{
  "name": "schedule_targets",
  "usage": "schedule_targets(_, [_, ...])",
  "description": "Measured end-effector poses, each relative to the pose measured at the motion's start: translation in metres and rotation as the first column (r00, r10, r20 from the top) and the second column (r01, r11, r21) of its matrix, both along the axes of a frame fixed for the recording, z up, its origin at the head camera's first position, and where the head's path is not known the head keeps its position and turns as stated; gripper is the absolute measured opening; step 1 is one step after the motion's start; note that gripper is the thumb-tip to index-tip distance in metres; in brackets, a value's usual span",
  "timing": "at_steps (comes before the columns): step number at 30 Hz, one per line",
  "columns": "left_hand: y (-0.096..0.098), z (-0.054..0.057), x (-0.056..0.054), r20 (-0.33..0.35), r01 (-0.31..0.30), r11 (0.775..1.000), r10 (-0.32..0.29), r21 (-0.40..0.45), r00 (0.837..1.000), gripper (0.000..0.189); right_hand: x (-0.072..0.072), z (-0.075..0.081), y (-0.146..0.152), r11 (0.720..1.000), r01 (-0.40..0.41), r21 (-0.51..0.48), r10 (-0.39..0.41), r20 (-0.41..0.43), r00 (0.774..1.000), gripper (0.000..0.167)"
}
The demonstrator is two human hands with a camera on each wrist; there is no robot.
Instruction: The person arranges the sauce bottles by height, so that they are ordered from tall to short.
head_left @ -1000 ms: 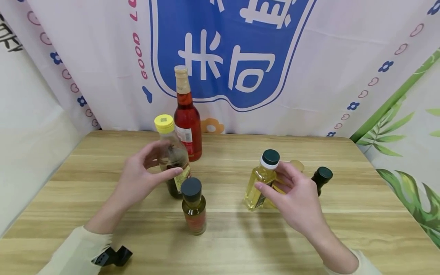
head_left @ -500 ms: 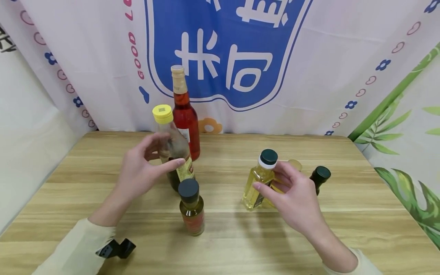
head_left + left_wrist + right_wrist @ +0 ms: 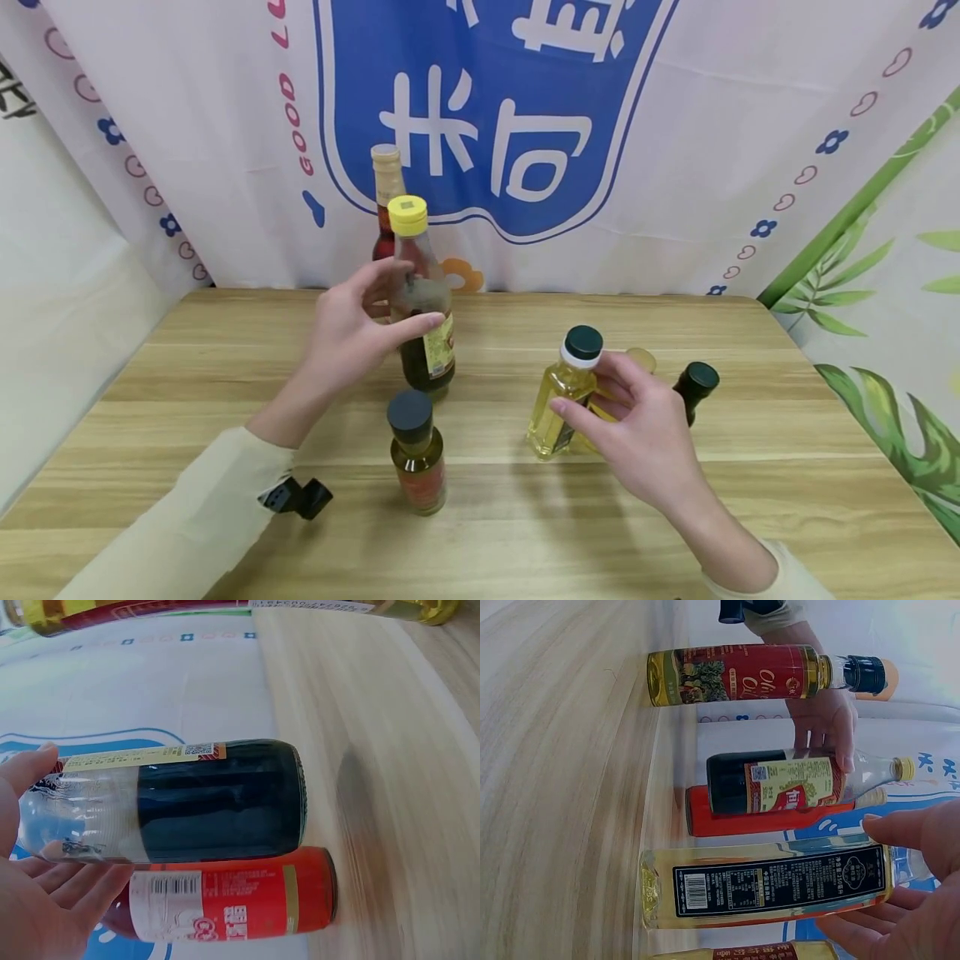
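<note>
Head: a yellow-capped clear glass bottle of dark liquid [image 3: 422,354] is gripped near-upright in the left hand [image 3: 352,325], directly before a red glass bottle [image 3: 387,196]; a green-capped square bottle of yellow oil [image 3: 557,410] is held by the right hand [image 3: 648,437]. Left wrist: red bottle's barcode [image 3: 176,885] shown, hidden from head. Right wrist: dark bottle's base [image 3: 724,785] apparently off table [image 3: 570,787].
</note>
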State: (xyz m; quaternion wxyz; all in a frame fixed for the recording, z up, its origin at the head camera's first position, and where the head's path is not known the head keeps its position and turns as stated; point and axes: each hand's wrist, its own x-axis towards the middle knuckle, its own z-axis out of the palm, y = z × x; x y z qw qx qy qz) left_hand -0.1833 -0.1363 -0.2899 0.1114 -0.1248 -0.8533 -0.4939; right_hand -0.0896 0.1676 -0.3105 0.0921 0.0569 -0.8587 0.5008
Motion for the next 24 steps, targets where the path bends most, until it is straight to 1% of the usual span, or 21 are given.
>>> schedule_targets(4, [0.01, 0.0, -0.007, 0.024, 0.011, 1.0, -0.011, 0.003, 1.0, 0.069, 0.0, 0.001, -0.001, 1.0, 0.004, -0.005, -0.004, 0.001, 1.0, 0.05])
schedule_targets(10, [0.024, 0.001, -0.019, 0.052, 0.025, 1.0, -0.024, -0.019, 0.998, 0.071, 0.001, 0.003, -0.001, 1.0, 0.004, -0.015, -0.004, 0.003, 1.0, 0.051])
schedule_targets(18, [0.034, 0.0, -0.034, 0.036, 0.041, 0.998, -0.04, -0.039, 0.999, 0.072, 0.001, 0.001, -0.001, 1.0, 0.009, -0.008, -0.009, 0.007, 1.0, 0.051])
schedule_targets(24, [0.039, -0.001, -0.042, 0.032, 0.045, 0.997, -0.043, -0.063, 0.999, 0.076, 0.0, -0.001, -0.001, 1.0, 0.011, 0.001, -0.011, 0.0, 1.0, 0.05])
